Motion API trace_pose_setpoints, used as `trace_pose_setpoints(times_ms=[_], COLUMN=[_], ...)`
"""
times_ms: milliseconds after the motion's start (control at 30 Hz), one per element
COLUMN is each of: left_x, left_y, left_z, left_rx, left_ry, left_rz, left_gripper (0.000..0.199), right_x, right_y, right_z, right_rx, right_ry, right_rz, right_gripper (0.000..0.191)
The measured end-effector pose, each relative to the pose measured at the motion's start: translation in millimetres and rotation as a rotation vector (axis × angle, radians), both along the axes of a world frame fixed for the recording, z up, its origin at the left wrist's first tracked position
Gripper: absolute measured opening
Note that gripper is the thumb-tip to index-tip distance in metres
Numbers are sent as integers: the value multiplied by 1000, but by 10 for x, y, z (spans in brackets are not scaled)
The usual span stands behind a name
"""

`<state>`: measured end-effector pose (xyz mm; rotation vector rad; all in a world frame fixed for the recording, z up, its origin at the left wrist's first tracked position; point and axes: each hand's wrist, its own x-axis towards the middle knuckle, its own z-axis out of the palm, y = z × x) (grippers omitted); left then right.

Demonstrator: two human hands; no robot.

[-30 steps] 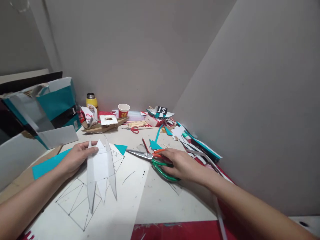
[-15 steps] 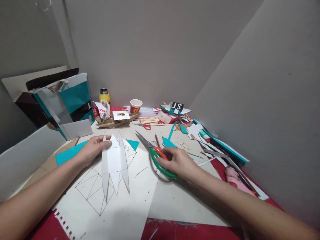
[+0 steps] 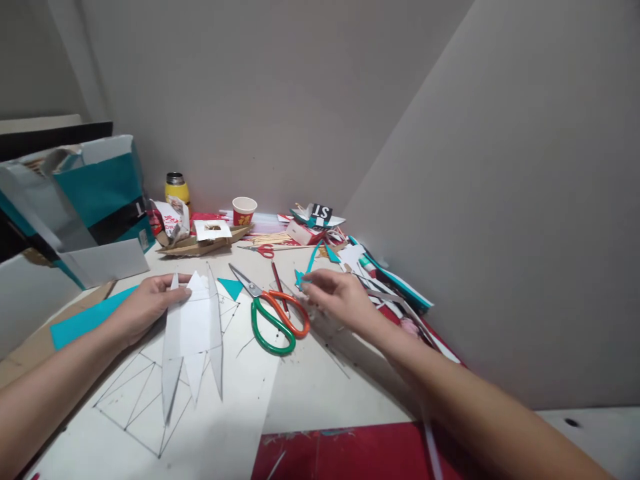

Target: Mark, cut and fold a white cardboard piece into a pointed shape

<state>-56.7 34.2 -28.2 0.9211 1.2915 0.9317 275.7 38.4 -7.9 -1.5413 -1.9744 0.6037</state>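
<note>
My left hand [image 3: 153,307] pinches the upper left edge of a folded white card cutout [image 3: 193,323] with long pointed flaps. Beneath the cutout lies a white sheet with ruled geometric lines [image 3: 143,393]. Large scissors [image 3: 273,317] with one green and one orange handle rest on the sheet, blades partly apart, touched by neither hand. My right hand [image 3: 343,300] is just beyond them, thumb and fingers curved and slightly apart at a teal scrap [image 3: 300,279], which they partly cover. A dark red pencil [image 3: 279,283] lies by the scissors.
At the left stand a teal-and-black carton [image 3: 100,193] and a flat teal strip [image 3: 90,317]. Along the back are a yellow bottle [image 3: 177,190], a paper cup [image 3: 244,212], small red scissors [image 3: 265,251] and a cardboard boat shape [image 3: 205,243]. Card offcuts [image 3: 390,273] crowd the right.
My right hand has let go of the large scissors, which now lie on the sheet, and has moved to the teal scrap. My left hand keeps the cutout. The view has turned right.
</note>
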Motion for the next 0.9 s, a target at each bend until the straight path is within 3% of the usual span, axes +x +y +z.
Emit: trace_pose_setpoints(times_ms=[100,200,367,600,733,900], left_x=[-7,-5,2,-14,-11,16], left_y=[14,19,1,42,53,8], left_z=[-2,2,12,-44,-56,-24], left_rx=[-10,-14,-16,-26,-7,22], left_ry=[14,30,36,34,40,16], left_rz=[-6,-8,-4,-11,-17,-12], left_gripper=[42,40,39,42,37,34], right_x=[228,280,-14,-338,-316,-197], right_y=[98,196,408,733,839,897], right_z=[64,28,-102,-185,-245,-252], right_rx=[18,0,-43,-218,-238,-102], right_ry=[-24,-96,-285,-483,-413,-154], right_rz=[-85,-86,-20,-12,-70,-185], right_gripper=[24,19,16,24,26,28])
